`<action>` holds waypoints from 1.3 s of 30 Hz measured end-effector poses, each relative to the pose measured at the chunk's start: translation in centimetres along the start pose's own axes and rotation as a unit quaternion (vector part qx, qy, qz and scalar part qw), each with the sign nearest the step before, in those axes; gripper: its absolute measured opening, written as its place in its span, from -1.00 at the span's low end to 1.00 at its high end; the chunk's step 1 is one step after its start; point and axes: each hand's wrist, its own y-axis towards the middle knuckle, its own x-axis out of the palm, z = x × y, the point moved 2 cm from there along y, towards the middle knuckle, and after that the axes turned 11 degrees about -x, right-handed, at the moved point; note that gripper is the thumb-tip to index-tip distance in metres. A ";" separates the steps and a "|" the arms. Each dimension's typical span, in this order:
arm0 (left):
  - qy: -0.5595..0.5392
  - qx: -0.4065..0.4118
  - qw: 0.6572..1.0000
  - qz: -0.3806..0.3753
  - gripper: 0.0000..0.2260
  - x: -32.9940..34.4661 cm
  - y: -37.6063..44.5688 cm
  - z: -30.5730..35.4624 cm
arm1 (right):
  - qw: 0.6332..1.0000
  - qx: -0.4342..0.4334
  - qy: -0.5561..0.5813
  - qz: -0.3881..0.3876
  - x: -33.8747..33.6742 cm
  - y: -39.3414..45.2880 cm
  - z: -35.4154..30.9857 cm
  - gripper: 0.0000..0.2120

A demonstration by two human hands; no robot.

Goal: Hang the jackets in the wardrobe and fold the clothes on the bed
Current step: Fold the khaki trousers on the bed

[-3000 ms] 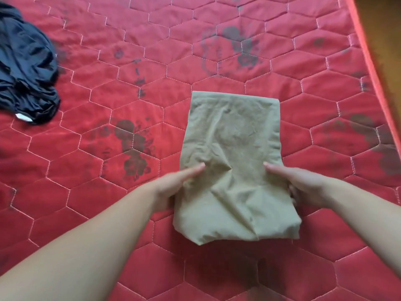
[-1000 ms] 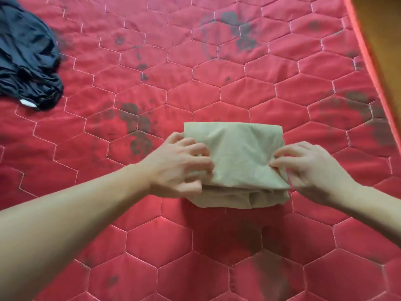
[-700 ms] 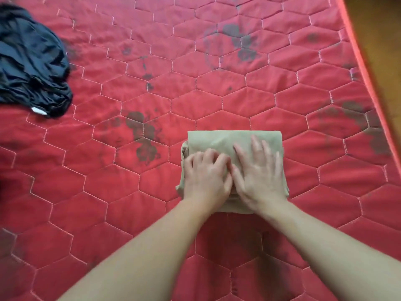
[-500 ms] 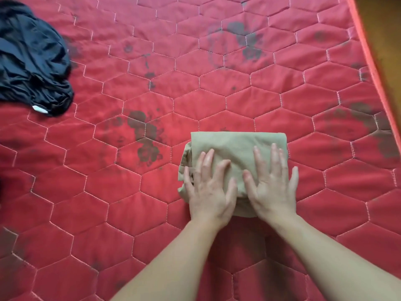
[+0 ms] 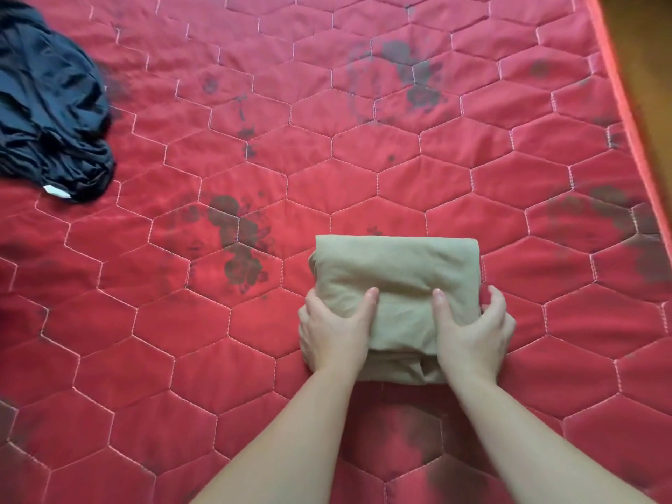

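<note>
A khaki garment lies folded into a compact rectangle on the red quilted bed, right of centre. My left hand grips its left side, thumb on top and fingers tucked under the edge. My right hand grips the right side the same way, its fingers wrapped round the outer edge. A crumpled black garment lies unfolded at the far left of the bed.
The bed's right edge runs diagonally at the top right, with brown floor beyond it. Dark stains mark the red cover in several places.
The khaki garment was folded in half toward me, then both hands pressed flat on top of it. Now the hands have slid to its two sides and grip it.
</note>
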 end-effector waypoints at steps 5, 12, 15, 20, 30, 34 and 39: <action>-0.115 -0.181 0.944 -0.252 -0.34 -2.0 0.3 0.3 | 0.968 0.161 0.070 -0.180 -3.0 2.1 -0.3 -0.27; -0.176 -0.191 0.843 -0.471 -0.53 -11.1 -3.7 7.1 | 0.903 0.192 0.233 -0.305 -10.4 3.1 -9.9 -0.38; -0.204 -0.126 0.842 -0.483 -0.46 -18.5 -6.1 12.2 | 0.902 0.107 0.266 -0.322 -14.9 2.8 -18.7 -0.48; -0.249 -0.004 0.885 -0.393 -0.40 -34.1 -11.5 20.4 | 0.902 -0.025 0.303 -0.306 -22.2 -0.4 -34.6 -0.63; -0.403 0.129 0.882 -0.206 -0.48 -60.1 -24.1 15.7 | 0.821 -0.225 0.321 -0.416 -31.3 -16.2 -54.6 -0.68; -0.443 0.125 0.884 -0.088 -0.40 -65.5 -28.9 6.5 | 0.760 -0.270 0.302 -0.509 -31.1 -24.5 -55.1 -0.68; -0.491 0.054 0.868 0.049 -0.33 -70.5 -34.1 -7.4 | 0.702 -0.338 0.238 -0.580 -27.6 -37.3 -53.8 -0.57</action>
